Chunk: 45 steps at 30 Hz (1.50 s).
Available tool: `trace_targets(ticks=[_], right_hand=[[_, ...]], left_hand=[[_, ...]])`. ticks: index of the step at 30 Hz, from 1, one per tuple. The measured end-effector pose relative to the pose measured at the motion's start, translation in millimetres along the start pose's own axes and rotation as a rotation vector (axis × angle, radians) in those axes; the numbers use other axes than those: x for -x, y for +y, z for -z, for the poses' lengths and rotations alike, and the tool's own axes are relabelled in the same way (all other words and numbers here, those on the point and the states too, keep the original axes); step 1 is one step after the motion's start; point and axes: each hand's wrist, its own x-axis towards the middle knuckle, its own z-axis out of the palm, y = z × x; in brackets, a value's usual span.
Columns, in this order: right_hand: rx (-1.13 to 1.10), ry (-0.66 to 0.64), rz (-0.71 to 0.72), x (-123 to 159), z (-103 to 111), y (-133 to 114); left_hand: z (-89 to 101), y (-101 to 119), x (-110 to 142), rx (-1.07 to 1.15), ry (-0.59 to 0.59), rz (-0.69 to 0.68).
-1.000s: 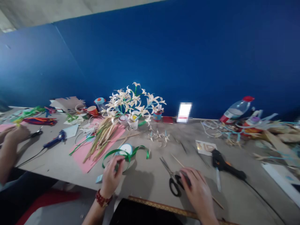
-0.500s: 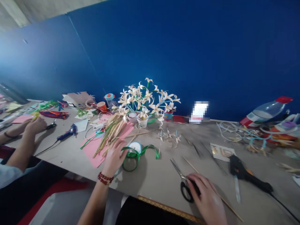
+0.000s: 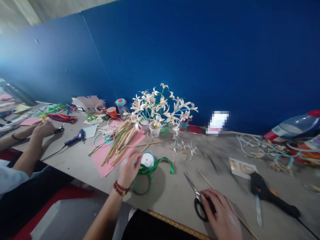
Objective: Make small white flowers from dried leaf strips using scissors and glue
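Note:
My left hand (image 3: 128,169) is closed in a pinch at the left side of a ribbon spool (image 3: 147,160) with a white face. Green ribbon (image 3: 160,162) loops out from the spool, one end curling to the right, and a part of it meets my fingertips. My right hand (image 3: 221,211) rests over the black handles of a pair of scissors (image 3: 193,186), fingers curled round one loop. The blades lie slightly apart, pointing away to the left. A thin wooden stick (image 3: 205,179) passes beneath that hand.
White flowers (image 3: 160,105) in small pots stand against the blue wall. Dried strips (image 3: 118,145) lie on pink paper (image 3: 100,166). A black glue gun (image 3: 271,196) and a bottle (image 3: 290,128) are on the right. At left, a co-worker's hands (image 3: 42,131) are near a blue glue gun (image 3: 75,138).
My view has shifted slightly, so the table things sit a little further right. My left hand's fingers have drawn in more tightly by the spool. My right hand stays on the scissors.

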Motion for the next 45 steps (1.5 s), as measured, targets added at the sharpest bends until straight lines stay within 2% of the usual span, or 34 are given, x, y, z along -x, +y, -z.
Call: trace_targets(ticks=[3, 6, 9, 13, 16, 22, 29, 36, 39, 42, 43, 45], right_hand=[[0.002, -0.016, -0.028, 0.9, -0.9, 0.0], [-0.01, -0.001, -0.038, 2.3, -1.4, -0.9], [-0.032, -0.005, -0.042, 3.3, -0.2, -2.5], [-0.059, -0.027, -0.066, 3.4, 1.3, -2.6], [-0.064, -0.029, -0.063, 2.8, 0.3, -0.6], [-0.073, -0.013, -0.049, 2.9, -1.9, 0.8], [-0.101, -0.015, -0.076, 3.7, 1.3, -1.6], [-0.116, 0.008, -0.066, 1.4, 1.7, -2.5], [-0.158, 0.05, -0.079, 3.8, 1.6, -1.5], [-0.217, 0.13, -0.098, 5.2, 6.2, -3.2], [-0.243, 0.159, -0.097, 4.6, 8.8, -6.2], [-0.346, 0.167, -0.098, 0.6, 14.4, -18.2]], left_hand=[[3.5, -15.1, -24.5, -0.13, -0.112, 0.09], [0.5, -22.2, -41.6, -0.191, -0.216, 0.101], [3.0, -25.2, -48.4, -0.218, -0.308, 0.09], [16.4, -31.6, -54.7, -0.21, -0.386, 0.062], [16.4, -31.9, -61.4, -0.229, -0.369, 0.087], [-5.8, -17.0, -69.0, -0.3, -0.345, 0.092], [6.8, -25.6, -58.7, -0.305, -0.295, 0.115], [-7.2, -16.5, -55.2, -0.294, -0.3, 0.092], [4.5, -16.8, -52.7, -0.285, -0.239, 0.086], [29.9, -19.1, -39.2, -0.252, -0.146, 0.042], [37.9, -17.1, -31.5, -0.206, -0.117, 0.002], [47.6, -4.0, -12.4, 0.094, -0.055, -0.135]])
